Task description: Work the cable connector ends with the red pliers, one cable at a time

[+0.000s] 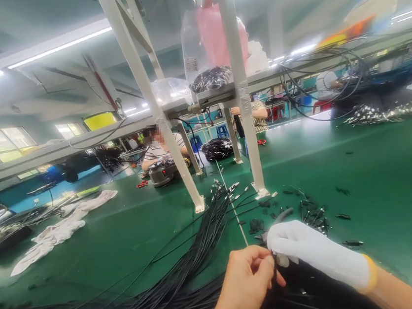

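Observation:
My left hand (245, 284), bare, is closed with thumb and finger pinching a short dark length of black cable (275, 260). My right hand (309, 249) wears a white glove with a yellow cuff. Its fingers are closed at the upper end of the same cable, touching or nearly touching my left fingertips. The cable's tip is mostly hidden between the hands. Just beyond the glove a grey rod-like piece (284, 214) sticks out; whether it is held I cannot tell. A long bundle of black cables (201, 246) spreads beneath and left of my hands.
Small black pieces (313, 214) lie scattered on the green table (390, 178) beyond my glove. White frame legs (250, 134) stand ahead, carrying a shelf with bags. A white cloth (57, 236) lies left. A coiled cable bundle (216, 149) and co-workers (153, 150) are across the table.

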A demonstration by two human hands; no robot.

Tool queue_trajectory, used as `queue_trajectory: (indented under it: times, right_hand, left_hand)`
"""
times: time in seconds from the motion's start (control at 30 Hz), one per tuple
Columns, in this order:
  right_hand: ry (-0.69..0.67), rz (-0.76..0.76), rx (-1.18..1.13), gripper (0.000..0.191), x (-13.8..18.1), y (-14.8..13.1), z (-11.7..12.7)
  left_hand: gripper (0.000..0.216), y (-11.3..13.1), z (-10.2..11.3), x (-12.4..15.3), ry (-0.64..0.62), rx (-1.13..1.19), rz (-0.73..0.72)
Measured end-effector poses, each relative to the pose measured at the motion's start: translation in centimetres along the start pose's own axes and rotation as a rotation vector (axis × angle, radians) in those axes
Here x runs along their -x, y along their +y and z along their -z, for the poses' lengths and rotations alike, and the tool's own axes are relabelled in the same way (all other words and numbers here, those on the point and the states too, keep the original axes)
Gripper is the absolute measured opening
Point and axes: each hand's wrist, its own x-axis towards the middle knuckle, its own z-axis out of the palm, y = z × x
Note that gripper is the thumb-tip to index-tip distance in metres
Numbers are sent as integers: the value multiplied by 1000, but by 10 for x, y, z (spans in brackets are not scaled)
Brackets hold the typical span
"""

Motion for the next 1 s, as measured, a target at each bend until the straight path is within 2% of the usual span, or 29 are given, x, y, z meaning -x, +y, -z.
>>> queue_trajectory:
  times: [0.1, 0.23, 0.4, 0.47, 0.53, 0.63, 0.73, 0.83, 1.0]
  right_hand:
    - [8, -2, 77, 22, 2, -1, 0]
    - [30, -22, 370, 22, 5, -3, -2]
    - [47, -56, 544, 22, 7, -8, -4]
    - [64, -50, 508, 23, 7, -8, -4]
    - [53, -34, 371, 23, 6, -7, -3]
    - [5, -2, 105, 22, 6, -7, -1]
    - [-16, 18, -23, 24, 6, -7, 0]
    - [-16, 24, -8, 24, 6, -5, 0]
    - [-28, -3, 158, 22, 5, -1, -1]
  left_hand:
    - [16, 2, 4, 2, -23, -22, 23]
    - [17, -1, 4, 1, -58, -66, 51]
    - [11, -7, -4, 0, 71, -255, 36]
    - [12, -9, -7, 0, 106, -302, -2]
    - [14, -8, -7, 1, 101, -285, -24]
    - [17, -2, -4, 2, 52, -148, -7]
    - [15, 6, 1, 4, -12, 31, 24]
    - [16, 10, 4, 4, -61, 81, 60]
    - [16, 6, 6, 3, -97, 44, 93]
